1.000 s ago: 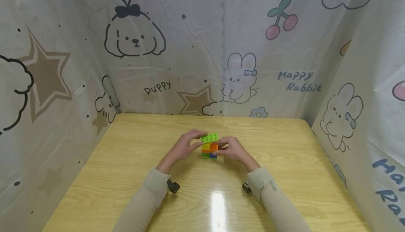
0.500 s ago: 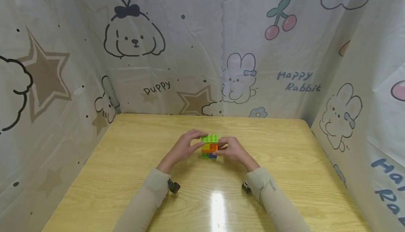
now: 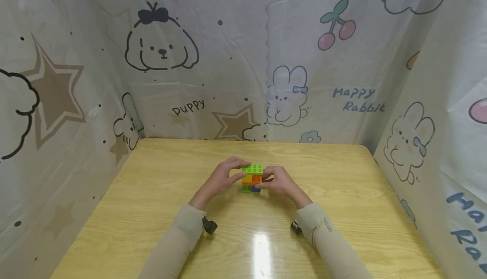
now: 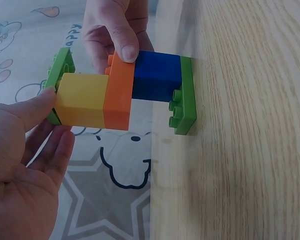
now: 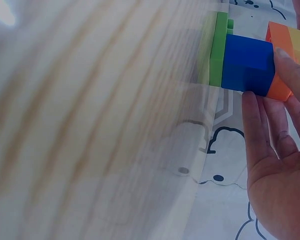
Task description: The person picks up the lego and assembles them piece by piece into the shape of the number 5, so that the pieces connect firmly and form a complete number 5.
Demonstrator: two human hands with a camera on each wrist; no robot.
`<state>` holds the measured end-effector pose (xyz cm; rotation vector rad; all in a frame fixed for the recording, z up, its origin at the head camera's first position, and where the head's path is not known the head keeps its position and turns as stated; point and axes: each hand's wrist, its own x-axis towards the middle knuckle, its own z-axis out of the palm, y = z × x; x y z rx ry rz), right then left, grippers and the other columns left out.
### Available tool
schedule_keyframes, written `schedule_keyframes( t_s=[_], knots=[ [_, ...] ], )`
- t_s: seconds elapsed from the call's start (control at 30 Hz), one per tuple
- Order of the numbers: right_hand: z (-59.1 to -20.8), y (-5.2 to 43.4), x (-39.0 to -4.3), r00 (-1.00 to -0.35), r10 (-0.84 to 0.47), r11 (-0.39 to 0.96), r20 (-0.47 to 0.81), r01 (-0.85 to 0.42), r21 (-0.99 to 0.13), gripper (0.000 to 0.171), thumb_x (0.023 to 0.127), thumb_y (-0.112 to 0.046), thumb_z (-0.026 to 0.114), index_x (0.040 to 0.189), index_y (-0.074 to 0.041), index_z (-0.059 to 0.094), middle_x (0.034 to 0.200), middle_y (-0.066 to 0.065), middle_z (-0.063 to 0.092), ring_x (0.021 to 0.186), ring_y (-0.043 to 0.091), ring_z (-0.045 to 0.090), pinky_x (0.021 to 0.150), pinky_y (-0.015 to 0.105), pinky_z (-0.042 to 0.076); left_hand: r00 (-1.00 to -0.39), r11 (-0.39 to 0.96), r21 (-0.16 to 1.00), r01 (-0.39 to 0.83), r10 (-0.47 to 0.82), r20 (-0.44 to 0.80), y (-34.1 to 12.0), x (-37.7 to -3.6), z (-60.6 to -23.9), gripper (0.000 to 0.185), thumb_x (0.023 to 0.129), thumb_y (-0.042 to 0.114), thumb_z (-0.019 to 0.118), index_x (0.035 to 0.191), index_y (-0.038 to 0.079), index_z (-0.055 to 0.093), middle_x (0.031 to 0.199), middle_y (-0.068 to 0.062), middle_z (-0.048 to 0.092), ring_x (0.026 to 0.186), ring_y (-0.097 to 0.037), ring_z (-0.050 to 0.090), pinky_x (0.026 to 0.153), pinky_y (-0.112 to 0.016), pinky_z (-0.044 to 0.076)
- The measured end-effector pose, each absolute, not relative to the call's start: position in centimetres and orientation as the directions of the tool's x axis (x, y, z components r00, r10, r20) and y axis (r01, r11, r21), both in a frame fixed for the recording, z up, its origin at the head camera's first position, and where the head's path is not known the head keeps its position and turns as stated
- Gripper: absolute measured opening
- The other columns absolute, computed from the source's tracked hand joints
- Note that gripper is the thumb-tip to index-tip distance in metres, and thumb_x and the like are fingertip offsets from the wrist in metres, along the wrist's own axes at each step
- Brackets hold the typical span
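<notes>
Between the two hands a stack of toy building bricks stands upright on the table. Its base is a flat green brick (image 4: 188, 100), which carries a blue brick (image 4: 157, 76) at its right end. Over that lies a flat orange brick (image 4: 118, 95), then a yellow brick (image 4: 83, 100) on the left. A light green brick (image 3: 253, 169) tops the yellow one, its right end overhanging. My left hand (image 3: 224, 176) pinches this top brick from the left. With thumb and fingers, my right hand (image 3: 280, 181) grips the orange brick from the right, fingertips beside the blue brick.
The wooden table (image 3: 160, 224) extends around the stack. A printed curtain (image 3: 236, 59) encloses its back and both sides. Dark wrist cameras (image 3: 209, 225) sit at the sleeve cuffs.
The top green brick was tilted a second ago and now lies level above the yellow brick. The left hand came down slightly with it; the right hand kept its grip.
</notes>
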<state>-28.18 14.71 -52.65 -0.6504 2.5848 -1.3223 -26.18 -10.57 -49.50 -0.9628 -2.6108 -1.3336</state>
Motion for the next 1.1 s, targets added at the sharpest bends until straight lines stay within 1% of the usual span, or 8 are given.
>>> schedule_keyframes(
  t_s=[0.1,0.37,0.53,0.77,0.93,1.1],
  knots=[
    [-52.83,14.75,-28.13,-0.893,-0.447,0.51,0.049,-0.3,-0.806,0.012,0.084,-0.012,0.087,0.093,-0.012,0.078,0.097,0.003,0.073,0.096,0.019,0.069,0.089,0.04,0.063,-0.807,0.43,0.72,0.544,0.502,0.31,-10.53,-26.16,-49.5,0.035,0.101,0.016,0.068,0.136,0.013,0.067,0.132,-0.007,0.066,0.123,-0.027,0.062,0.107,-0.055,0.051],
    [-53.21,14.84,-27.99,-0.9,-0.436,0.502,0.02,-0.262,-0.824,0.017,0.084,-0.013,0.088,0.099,-0.013,0.08,0.1,0.002,0.073,0.099,0.02,0.07,0.089,0.037,0.063,-0.813,0.45,0.712,0.539,0.499,0.301,-10.46,-25.96,-49.62,0.036,0.1,0.015,0.069,0.136,0.014,0.068,0.129,-0.005,0.067,0.121,-0.023,0.062,0.107,-0.044,0.053],
    [-52.97,14.84,-27.97,-0.904,-0.427,0.507,0.006,-0.244,-0.827,0.018,0.084,-0.013,0.088,0.1,-0.014,0.08,0.101,0.001,0.073,0.098,0.019,0.069,0.09,0.037,0.063,-0.819,0.453,0.715,0.533,0.488,0.302,-10.41,-26.01,-49.79,0.036,0.1,0.018,0.069,0.136,0.016,0.068,0.131,-0.004,0.066,0.123,-0.023,0.062,0.108,-0.045,0.053],
    [-52.78,14.68,-28.18,-0.905,-0.424,0.526,0.011,-0.256,-0.811,0.013,0.085,-0.015,0.087,0.095,-0.015,0.08,0.099,0.0,0.073,0.097,0.018,0.069,0.092,0.041,0.062,-0.843,0.433,0.75,0.5,0.443,0.306,-10.23,-26.09,-50.02,0.035,0.099,0.021,0.072,0.134,0.017,0.07,0.131,-0.003,0.068,0.122,-0.025,0.064,0.108,-0.055,0.051],
    [-52.83,14.72,-28.3,-0.901,-0.433,0.517,0.02,-0.266,-0.814,0.014,0.084,-0.015,0.088,0.096,-0.014,0.08,0.098,0.0,0.073,0.097,0.017,0.069,0.09,0.038,0.063,-0.862,0.442,0.766,0.467,0.42,0.283,-10.15,-26.13,-50.04,0.035,0.099,0.023,0.072,0.133,0.02,0.07,0.13,0.0,0.07,0.12,-0.024,0.065,0.109,-0.054,0.051],
    [-52.77,14.77,-28.28,-0.897,-0.441,0.513,0.036,-0.285,-0.809,0.015,0.084,-0.016,0.088,0.096,-0.014,0.079,0.099,0.001,0.073,0.097,0.018,0.069,0.091,0.039,0.063,-0.867,0.435,0.778,0.453,0.416,0.273,-10.16,-26.15,-49.94,0.037,0.098,0.023,0.073,0.134,0.018,0.069,0.131,-0.001,0.07,0.121,-0.026,0.065,0.11,-0.055,0.05]
  ],
)
